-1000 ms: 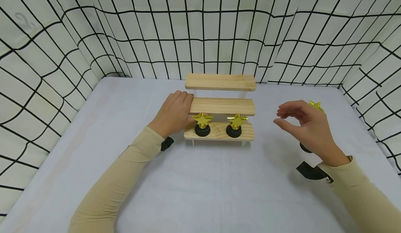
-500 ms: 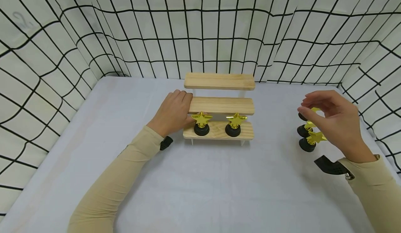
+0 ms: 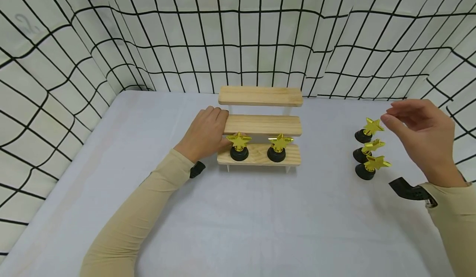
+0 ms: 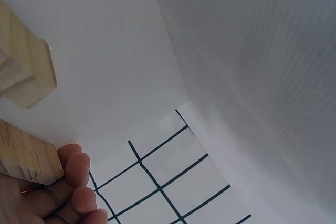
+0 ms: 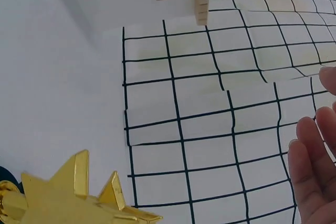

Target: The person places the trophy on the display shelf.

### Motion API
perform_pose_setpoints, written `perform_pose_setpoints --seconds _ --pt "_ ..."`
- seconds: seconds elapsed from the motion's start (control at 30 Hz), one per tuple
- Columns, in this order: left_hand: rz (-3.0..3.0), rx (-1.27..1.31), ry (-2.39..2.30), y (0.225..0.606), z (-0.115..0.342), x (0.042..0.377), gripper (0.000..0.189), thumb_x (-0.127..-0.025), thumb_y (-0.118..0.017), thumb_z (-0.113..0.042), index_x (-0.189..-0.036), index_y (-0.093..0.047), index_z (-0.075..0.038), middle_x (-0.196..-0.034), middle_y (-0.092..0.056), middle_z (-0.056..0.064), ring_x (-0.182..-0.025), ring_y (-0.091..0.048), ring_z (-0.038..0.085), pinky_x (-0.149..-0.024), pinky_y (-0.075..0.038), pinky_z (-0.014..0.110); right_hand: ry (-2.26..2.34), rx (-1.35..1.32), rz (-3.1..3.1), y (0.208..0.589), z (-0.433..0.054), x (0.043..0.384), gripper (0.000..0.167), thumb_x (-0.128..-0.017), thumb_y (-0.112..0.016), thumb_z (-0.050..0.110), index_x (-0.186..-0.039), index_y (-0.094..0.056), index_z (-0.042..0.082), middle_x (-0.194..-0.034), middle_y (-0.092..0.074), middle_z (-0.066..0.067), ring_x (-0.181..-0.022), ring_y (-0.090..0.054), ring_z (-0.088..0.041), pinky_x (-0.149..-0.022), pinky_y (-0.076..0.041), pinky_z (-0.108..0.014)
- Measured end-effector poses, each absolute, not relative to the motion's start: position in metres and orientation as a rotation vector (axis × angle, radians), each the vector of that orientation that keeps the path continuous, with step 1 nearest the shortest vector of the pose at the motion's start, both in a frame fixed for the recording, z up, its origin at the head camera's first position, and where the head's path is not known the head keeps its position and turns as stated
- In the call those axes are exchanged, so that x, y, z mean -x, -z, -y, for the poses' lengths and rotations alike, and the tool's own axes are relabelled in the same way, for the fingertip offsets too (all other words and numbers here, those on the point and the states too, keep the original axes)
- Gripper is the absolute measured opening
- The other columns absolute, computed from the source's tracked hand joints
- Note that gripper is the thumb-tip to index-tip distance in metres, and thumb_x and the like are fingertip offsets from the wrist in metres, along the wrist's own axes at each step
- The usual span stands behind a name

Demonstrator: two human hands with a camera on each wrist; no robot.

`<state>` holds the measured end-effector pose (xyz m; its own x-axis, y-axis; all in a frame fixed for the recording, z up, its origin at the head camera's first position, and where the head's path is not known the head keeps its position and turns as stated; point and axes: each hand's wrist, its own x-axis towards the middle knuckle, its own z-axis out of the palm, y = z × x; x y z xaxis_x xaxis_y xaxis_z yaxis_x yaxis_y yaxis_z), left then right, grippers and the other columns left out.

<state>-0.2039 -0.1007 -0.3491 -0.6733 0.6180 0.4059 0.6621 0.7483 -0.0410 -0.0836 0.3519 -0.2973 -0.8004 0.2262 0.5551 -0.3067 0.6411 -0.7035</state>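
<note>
A three-tier wooden shelf (image 3: 263, 125) stands at the middle of the table. My left hand (image 3: 206, 134) grips the left end of its middle board; the left wrist view shows fingers (image 4: 77, 169) curled around that board's end. Two gold star trophies on black bases, a left one (image 3: 239, 146) and a right one (image 3: 277, 147), stand upright on the lowest board. My right hand (image 3: 424, 134) hovers empty at the right, fingers loosely bent, beside a far star trophy (image 3: 372, 127). Nearer on the table are a middle trophy (image 3: 366, 151) and a near trophy (image 3: 370, 167).
White walls with a black grid (image 3: 260, 45) enclose the table at the back and both sides. A white cloth (image 3: 253, 219) covers the tabletop. Black straps sit at both wrists, the right one (image 3: 409, 189) hanging out from the sleeve.
My right hand has moved right and slightly away, uncovering the three trophies on the table. The left hand keeps its hold on the shelf.
</note>
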Motion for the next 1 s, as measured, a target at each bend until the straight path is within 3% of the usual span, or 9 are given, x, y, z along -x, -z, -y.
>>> perform_pose_setpoints --seconds 0.73,1.0 --pt "2.561 0.972 0.167 0.35 0.103 0.204 0.046 -0.076 -0.076 -0.024 -0.109 -0.059 0.002 -0.092 -0.063 0.014 -0.081 -0.052 0.03 -0.07 -0.043 0.038 -1.168 0.259 2.287 0.326 -0.398 0.094 0.033 -0.093 -0.075 0.011 -0.125 -0.069 0.018 -0.102 -0.064 0.023 -0.095 -0.062 0.008 -0.085 -0.044 0.001" --pt "2.57 0.994 0.139 0.348 0.103 0.204 0.057 -0.077 -0.082 -0.032 -0.116 -0.059 0.003 -0.098 -0.066 0.015 -0.086 -0.055 0.03 -0.073 -0.046 0.039 -1.194 0.304 2.339 0.341 -0.407 0.094 0.037 -0.093 -0.075 0.013 -0.128 -0.067 0.021 -0.103 -0.063 0.026 -0.096 -0.061 0.01 -0.084 -0.043 0.002"
